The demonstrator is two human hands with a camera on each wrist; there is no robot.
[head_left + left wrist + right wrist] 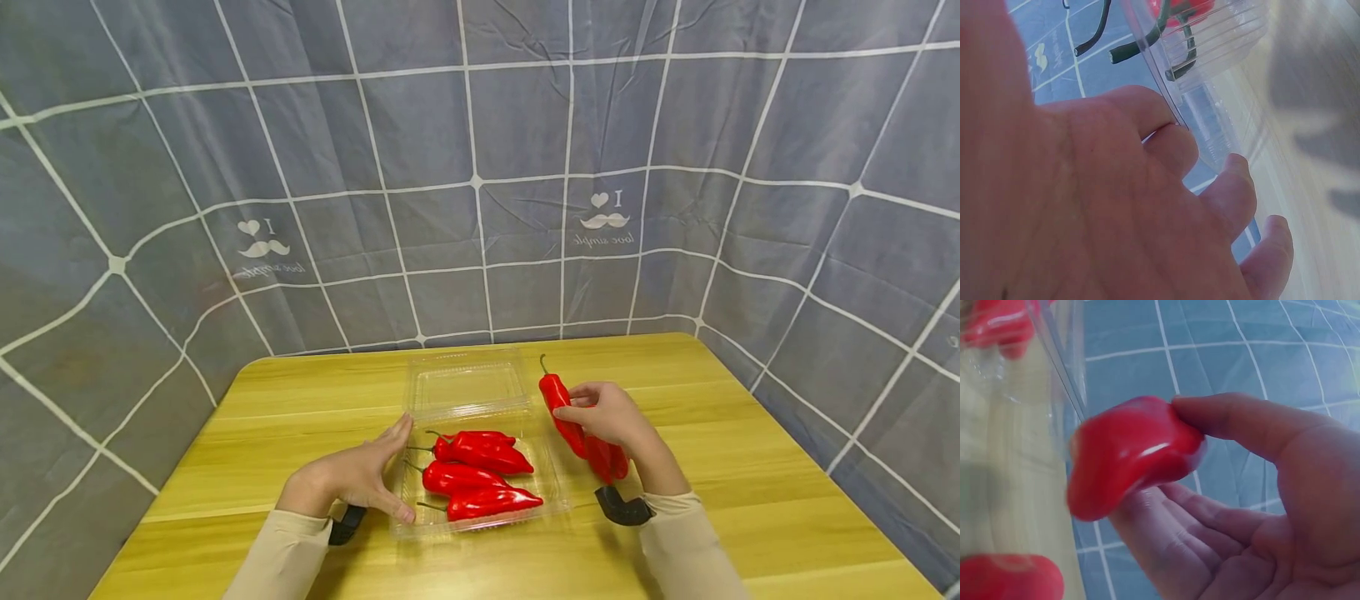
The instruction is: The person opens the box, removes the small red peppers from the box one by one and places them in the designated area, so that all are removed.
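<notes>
The red pepper point(558, 404) is just right of the clear plastic box point(555, 487), raised with its stem pointing up and away, and the right hand point(607, 412) pinches it between thumb and fingers. Below that hand, also right of the box, more red pepper point(607, 462) lies on the table point(750, 508); I can't tell from here whether it is one or two. Four peppers point(491, 502) lie inside the box, stems to its left. The left hand point(352, 475) is at the box's left edge, thumb and fingers spread apart and touching it, as if to steady it. Beyond the box its lid point(468, 387) lies folded back. I'd call this the picking-up step of filling the box; the next move seems to call for carrying the pepper left over the rim and laying it beside the others.
</notes>
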